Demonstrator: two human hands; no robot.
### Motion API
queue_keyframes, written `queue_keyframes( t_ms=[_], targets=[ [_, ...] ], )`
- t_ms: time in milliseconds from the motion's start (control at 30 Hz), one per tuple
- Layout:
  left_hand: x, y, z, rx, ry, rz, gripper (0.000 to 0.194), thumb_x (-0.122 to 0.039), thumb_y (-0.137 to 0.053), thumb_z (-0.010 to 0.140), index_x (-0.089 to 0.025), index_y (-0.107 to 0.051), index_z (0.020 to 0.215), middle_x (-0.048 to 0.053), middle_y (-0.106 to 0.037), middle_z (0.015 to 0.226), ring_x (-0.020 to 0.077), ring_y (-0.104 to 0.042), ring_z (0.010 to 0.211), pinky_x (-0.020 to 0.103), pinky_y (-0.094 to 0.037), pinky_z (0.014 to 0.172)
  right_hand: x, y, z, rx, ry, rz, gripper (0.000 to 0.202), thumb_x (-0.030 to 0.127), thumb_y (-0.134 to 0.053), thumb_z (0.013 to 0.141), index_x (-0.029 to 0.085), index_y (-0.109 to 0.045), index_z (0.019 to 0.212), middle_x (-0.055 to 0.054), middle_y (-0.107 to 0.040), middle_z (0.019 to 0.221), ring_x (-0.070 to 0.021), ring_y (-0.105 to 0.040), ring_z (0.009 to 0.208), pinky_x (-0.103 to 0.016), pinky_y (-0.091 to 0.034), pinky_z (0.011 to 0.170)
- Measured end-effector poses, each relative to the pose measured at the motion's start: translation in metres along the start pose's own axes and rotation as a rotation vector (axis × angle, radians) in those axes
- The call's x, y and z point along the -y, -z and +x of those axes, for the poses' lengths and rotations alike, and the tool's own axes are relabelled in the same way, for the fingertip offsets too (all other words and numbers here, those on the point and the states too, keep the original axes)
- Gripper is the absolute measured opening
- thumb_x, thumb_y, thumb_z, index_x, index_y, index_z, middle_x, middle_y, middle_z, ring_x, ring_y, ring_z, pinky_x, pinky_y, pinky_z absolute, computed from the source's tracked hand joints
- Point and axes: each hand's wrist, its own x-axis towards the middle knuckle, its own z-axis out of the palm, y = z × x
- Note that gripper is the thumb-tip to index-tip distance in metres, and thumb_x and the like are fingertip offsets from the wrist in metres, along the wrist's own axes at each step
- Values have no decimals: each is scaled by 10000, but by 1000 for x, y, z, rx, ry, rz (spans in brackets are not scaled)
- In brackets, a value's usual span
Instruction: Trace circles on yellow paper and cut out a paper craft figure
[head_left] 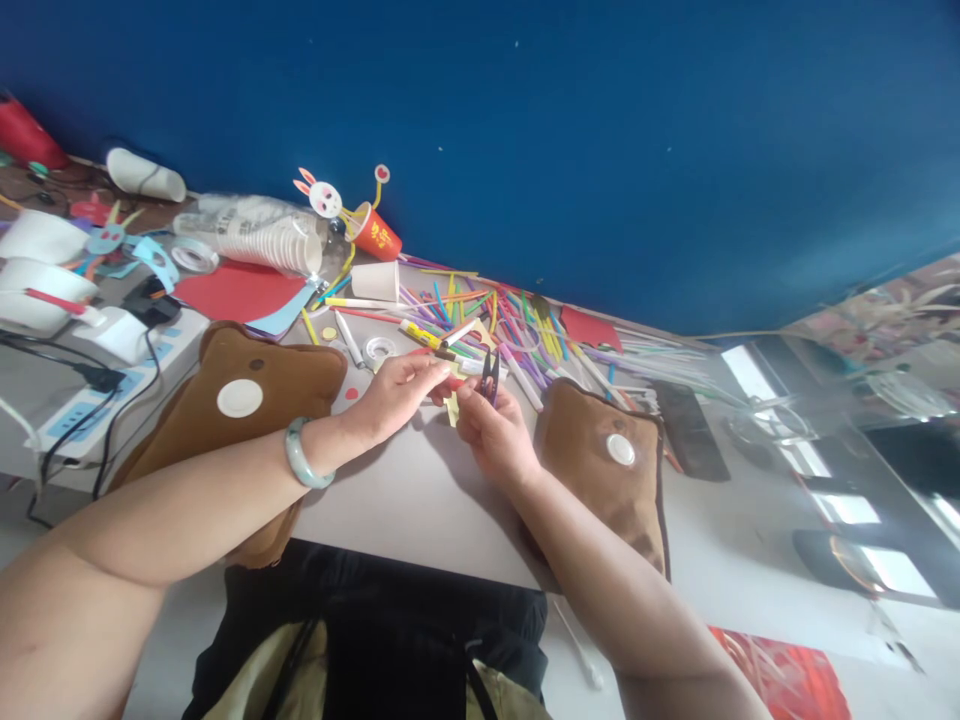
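Note:
Over the desk my two hands meet near the middle of the view. Fingers of my left hand [405, 395] are pinched on a small red piece [454, 383], perhaps paper; most of it is hidden by the fingertips. My right hand [495, 430] is closed around small dark scissors [490, 372], blades pointing up and slightly apart. Its thumb also reaches the red piece. Just under the fingers lie pale yellow scraps [452, 408]. A white tape roll [380, 348] and a yellow glue stick or marker [420, 334] lie beyond my left hand.
Brown cushions [292, 375] flank my hands, the right one [600, 440] under my forearm. Coloured straws [517, 325] spread behind. Further left stand a red cup with a rabbit figure [377, 232], stacked paper cups [262, 245] and a power strip [112, 385]. A blue wall [525, 150] rises behind.

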Motion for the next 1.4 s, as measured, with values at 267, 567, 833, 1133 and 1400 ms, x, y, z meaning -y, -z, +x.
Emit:
queue_keyframes(
  t_ms=[267,567,833,1133,1400],
  targets=[
    [0,0,0,6,7,-49,178,-319,-754,748,-145,-730,778,36,-716,771,155,-648,763,290,-524,767,-1,0,1,-9,26,20,352,414,-820,736,213,-536,791,128,-302,498,-35,-174,417,-207,-135,411],
    [0,-3,1,-22,109,-176,323,-446,-669,828,-136,-745,783,57,-711,758,156,-634,730,297,-525,730,-2,0,0,-15,2,30,362,422,-827,726,212,-536,773,130,-282,486,-36,-157,417,-213,-118,411],
    [0,0,-1,21,4,-105,183,-340,-759,767,-159,-749,788,32,-709,781,153,-626,765,292,-508,759,-3,0,1,9,21,-12,377,455,-827,732,211,-542,765,124,-296,486,-37,-176,408,-220,-126,409],
    [-1,0,2,-29,21,-181,230,-363,-735,771,-156,-675,690,9,-658,681,135,-605,706,283,-484,722,-10,1,0,-21,92,-238,588,784,-533,842,207,-638,800,50,-388,519,-86,-264,430,-257,-161,415],
    [-1,1,1,-47,46,-151,232,-379,-743,757,-156,-692,716,14,-658,701,133,-587,703,276,-472,688,-4,-4,-5,24,84,-296,583,779,-570,827,233,-513,630,37,-345,500,-103,-262,453,-275,-173,444]
  ],
)
